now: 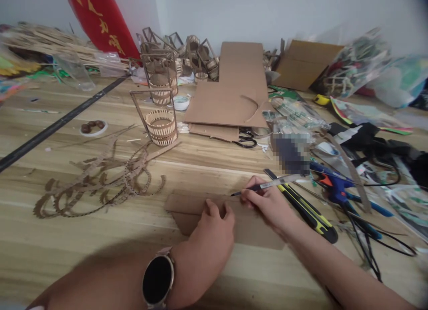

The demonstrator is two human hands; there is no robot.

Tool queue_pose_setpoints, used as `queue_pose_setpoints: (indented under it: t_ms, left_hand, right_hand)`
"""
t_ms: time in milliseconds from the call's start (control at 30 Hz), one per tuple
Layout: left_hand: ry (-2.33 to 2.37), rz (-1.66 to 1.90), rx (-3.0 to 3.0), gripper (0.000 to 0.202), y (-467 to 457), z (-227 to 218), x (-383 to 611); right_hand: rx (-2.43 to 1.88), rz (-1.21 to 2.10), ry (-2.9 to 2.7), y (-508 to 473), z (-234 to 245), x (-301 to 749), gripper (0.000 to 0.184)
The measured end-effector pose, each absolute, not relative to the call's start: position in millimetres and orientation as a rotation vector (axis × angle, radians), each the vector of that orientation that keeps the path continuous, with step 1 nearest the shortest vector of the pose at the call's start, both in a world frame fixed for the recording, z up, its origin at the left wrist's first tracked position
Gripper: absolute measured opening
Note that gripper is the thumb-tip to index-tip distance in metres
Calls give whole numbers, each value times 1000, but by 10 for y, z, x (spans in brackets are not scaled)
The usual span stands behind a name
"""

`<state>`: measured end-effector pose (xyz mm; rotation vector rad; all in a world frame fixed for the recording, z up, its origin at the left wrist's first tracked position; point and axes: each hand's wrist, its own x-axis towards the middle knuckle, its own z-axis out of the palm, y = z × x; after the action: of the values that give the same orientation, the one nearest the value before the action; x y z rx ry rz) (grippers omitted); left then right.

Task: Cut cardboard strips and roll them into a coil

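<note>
A flat piece of brown cardboard [247,230] lies on the wooden table [207,167] in front of me. My left hand [214,232], with a black watch on its wrist, rests curled on the cardboard and presses it down. My right hand [267,205] is closed on a pen [267,184], its dark tip touching the cardboard's far edge just beyond my left fingers.
A yellow-black utility knife [307,210] lies right of my right hand, a blue glue gun [334,189] with black cables beyond it. Cardboard scraps [100,181] lie at left, a small slatted cardboard basket [162,125] behind them, large cardboard sheets [234,91] and scissors [247,140] at the back.
</note>
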<state>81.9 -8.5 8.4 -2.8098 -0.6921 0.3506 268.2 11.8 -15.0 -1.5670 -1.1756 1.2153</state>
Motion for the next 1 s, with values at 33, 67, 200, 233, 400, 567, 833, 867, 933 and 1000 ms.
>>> queue_pose_setpoints:
  t_ms: [33,67,200,233,400,567,833,867,933,1000]
  left_hand:
    - [-707,331,-2813,37,-92,62,823]
    - [-723,317,-2817,40,-98,40,825]
    - [-781,269,-2800,43,-123,-28,832]
    - [-776,253,-2790,44,-131,-39,832]
    - [-726,245,-2754,44,-163,-35,834]
    - [-682,260,-2774,48,-126,34,842]
    - [-760,275,-2788,48,-104,-22,881]
    - [-780,261,-2788,48,-107,-40,884]
    - [-805,237,-2807,48,-110,-73,894]
    - [-821,231,-2833,47,-108,-99,909]
  right_hand:
    - [-1573,1202,-1196,120,-162,2639,27]
    - [-1577,1192,-1219,124,-169,2599,25]
    - [-1570,1160,-1314,150,-178,2486,22]
    - [-1567,1153,-1336,156,-180,2473,21]
    - [-1557,1126,-1422,171,-196,2468,19]
    - [-1546,1086,-1505,177,-185,2478,16]
    - [-1527,1121,-1600,230,-170,2492,13]
    - [-1524,1128,-1605,233,-167,2496,13]
    - [-1523,1144,-1610,229,-151,2513,14]
    - [-1530,1148,-1618,214,-125,2546,14]
